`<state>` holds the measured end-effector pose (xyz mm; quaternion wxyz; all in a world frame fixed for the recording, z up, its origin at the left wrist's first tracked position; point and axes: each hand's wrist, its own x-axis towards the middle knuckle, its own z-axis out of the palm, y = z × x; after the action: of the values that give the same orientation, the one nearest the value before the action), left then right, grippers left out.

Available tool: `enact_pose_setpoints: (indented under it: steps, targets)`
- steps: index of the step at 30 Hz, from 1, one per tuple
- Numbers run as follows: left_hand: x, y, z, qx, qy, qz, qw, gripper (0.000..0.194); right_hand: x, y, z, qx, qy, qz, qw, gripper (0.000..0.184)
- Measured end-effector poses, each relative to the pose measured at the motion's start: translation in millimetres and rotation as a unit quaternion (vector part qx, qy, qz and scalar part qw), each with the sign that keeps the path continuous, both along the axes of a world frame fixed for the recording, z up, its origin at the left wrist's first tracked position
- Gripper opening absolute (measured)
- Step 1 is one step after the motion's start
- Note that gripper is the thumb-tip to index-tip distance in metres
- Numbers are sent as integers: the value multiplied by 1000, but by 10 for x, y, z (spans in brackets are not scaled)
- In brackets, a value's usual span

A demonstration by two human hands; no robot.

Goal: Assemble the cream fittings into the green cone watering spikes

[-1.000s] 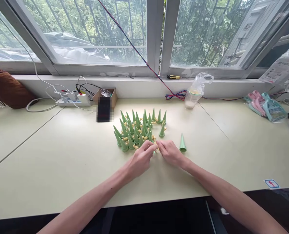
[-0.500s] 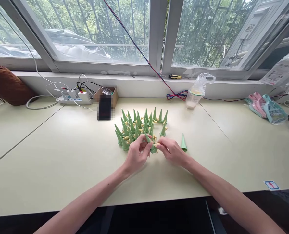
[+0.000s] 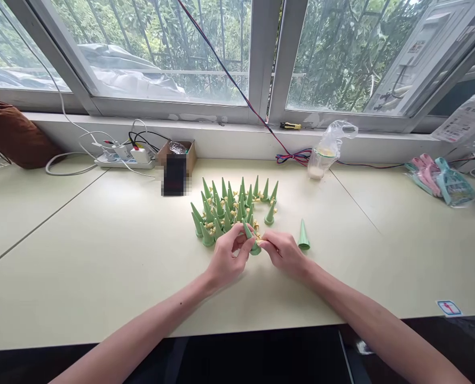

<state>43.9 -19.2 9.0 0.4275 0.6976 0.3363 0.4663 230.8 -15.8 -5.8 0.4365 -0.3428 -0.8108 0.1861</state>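
My left hand (image 3: 231,250) is closed around a green cone (image 3: 247,230), which leans to the left near the table's middle. Its wider base points down toward me. The fingertips of my right hand (image 3: 283,250) pinch a small yellowish piece (image 3: 260,243) against the cone's right side; its exact shape is too small to make out. Behind my left hand stands a cluster of similar green cones (image 3: 207,236), with small yellow pieces among them. A single cone (image 3: 270,214) stands at the cluster's right. Farther right, a plain green cone (image 3: 303,237) rests apart.
Along the back are a power strip (image 3: 113,161) with cables, a small cardboard box (image 3: 190,157) and a plastic bag holding a cup (image 3: 319,160). Pink and teal packaged items (image 3: 453,184) lie at right. A brown bag (image 3: 17,136) sits far left on the table (image 3: 101,277).
My left hand has turned and raised the cone from between my hands into clear sight. My right fingers stay at its side with the yellowish piece. The view has shifted slightly.
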Motion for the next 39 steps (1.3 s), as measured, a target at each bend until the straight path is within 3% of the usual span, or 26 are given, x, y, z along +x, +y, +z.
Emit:
enact_pose_setpoints:
  steps: [8, 14, 20, 39]
  targets:
    - [10, -13, 19, 38, 25, -7, 999, 9, -34, -17, -4, 28, -4, -26, 999, 44]
    - [15, 5, 29, -26, 3, -23, 999, 20, -46, -28, 10, 27, -22, -39, 999, 45]
    - [19, 32, 14, -88, -22, -52, 995, 32, -99, -73, -1, 71, -32, -42, 996, 36]
    - [55, 17, 8, -101, -3, -63, 993, 25, -172, -136, -17, 47, -18, -49, 998, 34]
